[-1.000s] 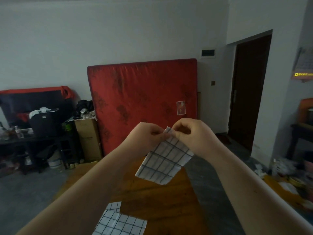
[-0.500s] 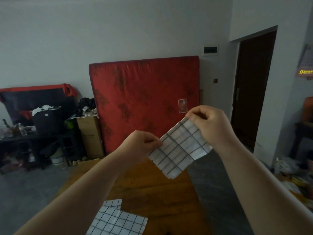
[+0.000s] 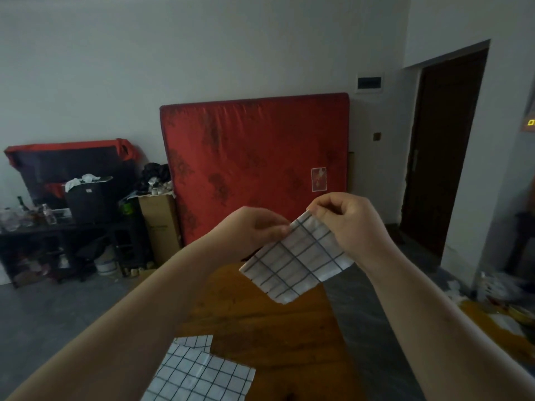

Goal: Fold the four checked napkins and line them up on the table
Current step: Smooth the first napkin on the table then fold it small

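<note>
Over table [image 3: 260,328]: napkin [image 3: 298,261] pinched btwn hands [image 3: 252,230] [image 3: 353,222].

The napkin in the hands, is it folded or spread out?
Folded, it seems: the napkin shows doubled layers at its lower corner.

Matt cloth napkin [image 3: 298,260], glossy wooden table [image 3: 272,328], satiny red mattress [image 3: 254,157].
</note>
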